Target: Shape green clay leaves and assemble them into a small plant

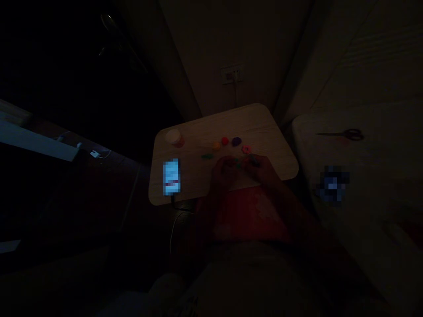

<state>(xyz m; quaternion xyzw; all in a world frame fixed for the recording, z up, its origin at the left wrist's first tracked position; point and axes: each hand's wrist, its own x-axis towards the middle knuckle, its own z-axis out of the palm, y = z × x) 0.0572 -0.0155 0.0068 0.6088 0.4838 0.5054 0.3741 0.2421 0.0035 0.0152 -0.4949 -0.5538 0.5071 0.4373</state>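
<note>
The view is very dark. At the near edge of a small wooden table (194,176), my left hand (225,171) rests with its fingers curled; what they hold, if anything, is hidden. Just right of it, my right hand (264,169) is closed on a small dark tool (254,159) whose kind I cannot make out. A small green piece (237,164) lies between the hands, touching or close to the left fingertips. Beyond them are a pink ring-like piece (246,149), a purple lump (236,141), a red lump (225,141), a yellow-orange lump (216,145) and a green elongated piece (207,156).
A lit phone (172,177) with a cable lies at the table's left, below a pale cup (174,138). Scissors (350,134) and a blurred dark item (333,185) lie on a pale surface at right. A wall socket (231,74) has a plugged cord.
</note>
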